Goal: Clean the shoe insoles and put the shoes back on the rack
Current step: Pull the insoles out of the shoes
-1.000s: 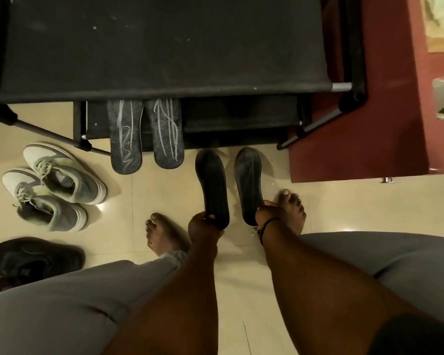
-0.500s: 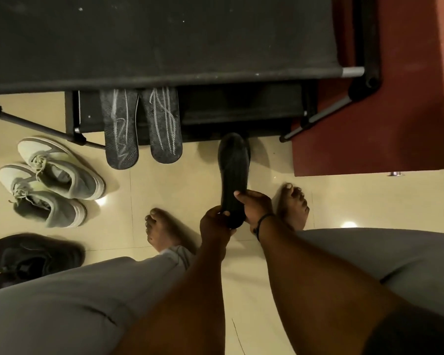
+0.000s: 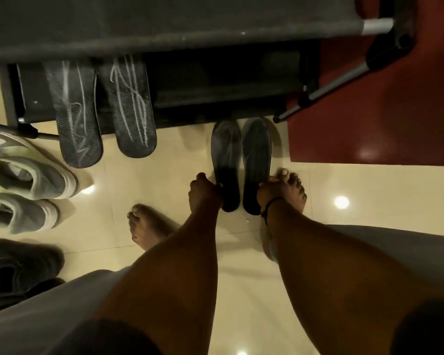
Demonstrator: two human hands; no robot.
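between the person's bare feet and the foot of the black fabric-shelved shoe rack point(image 3: 164, 24), two dark smooth foam insoles hang side by side with their toes pointing at the rack: the left hand point(image 3: 205, 192) grips the heel end of the left dark insole point(image 3: 226, 160), and the right hand point(image 3: 273, 192), with a dark cord at the wrist, grips the heel end of the right dark insole point(image 3: 256, 155). both hands are closed round the heels, though the fingers themselves are mostly hidden behind the insoles. the two insoles lie just beside each other without clearly touching, held just above the glossy cream floor tiles point(image 3: 180, 155). a second pair, black textured insoles with pale scuff lines point(image 3: 103, 114), leans against the rack's lower shelf to the left, and a pair of grey and white lace-up sneakers point(image 3: 23, 185) and a dark shoe point(image 3: 18, 267) wait on the floor at far left. the step in hand looks like cleaning this pair, probably clapping the two together to knock dust off. the next move would call for either bringing the faces together squarely or setting the pair against the rack beside the others; none of the shoes is yet back on the rack.
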